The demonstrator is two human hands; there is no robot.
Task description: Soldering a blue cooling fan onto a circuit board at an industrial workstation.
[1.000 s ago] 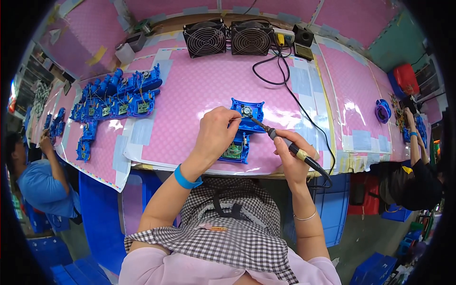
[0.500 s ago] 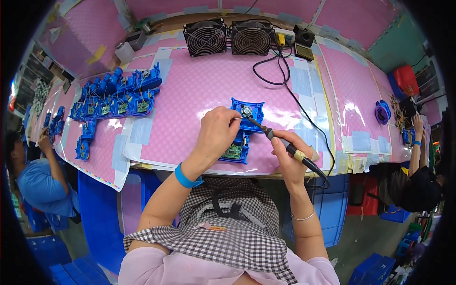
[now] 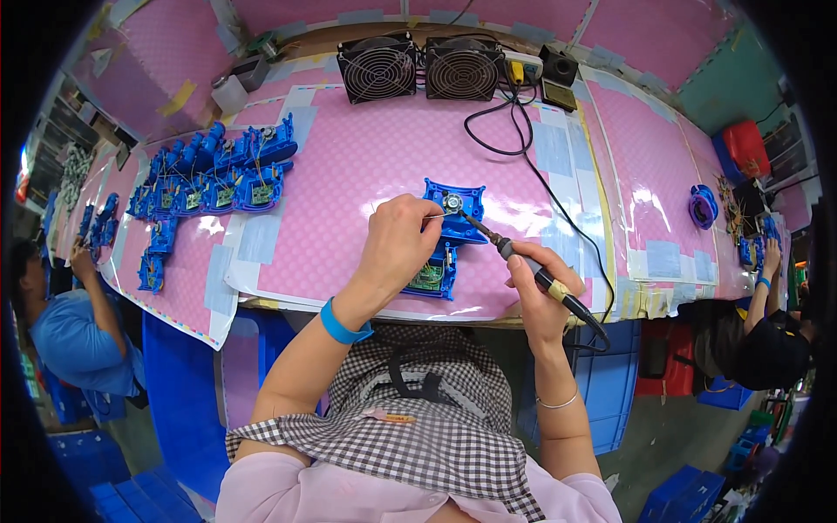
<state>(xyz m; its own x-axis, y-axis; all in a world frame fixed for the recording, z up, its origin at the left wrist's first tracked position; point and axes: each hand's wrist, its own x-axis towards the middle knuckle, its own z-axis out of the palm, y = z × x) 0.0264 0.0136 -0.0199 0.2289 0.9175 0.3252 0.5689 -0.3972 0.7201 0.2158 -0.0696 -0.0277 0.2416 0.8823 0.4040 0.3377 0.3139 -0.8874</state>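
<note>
Over blue housing (image 3: 472, 207), soldering iron (image 3: 506, 249) diagonal, tip away-left, in gripping right hand (image 3: 544, 295); thin wire (image 3: 439, 215) in pinching left hand (image 3: 394, 241)

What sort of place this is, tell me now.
Likely an electronics assembly workshop: a soldering iron, blue plastic housings with circuit boards, and co-workers at both sides.

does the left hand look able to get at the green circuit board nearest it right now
Probably yes: the green circuit board lies close by the left hand, its visible part uncovered. The hand seems to pinch a thin wire, though, so would likely let go first.
</note>
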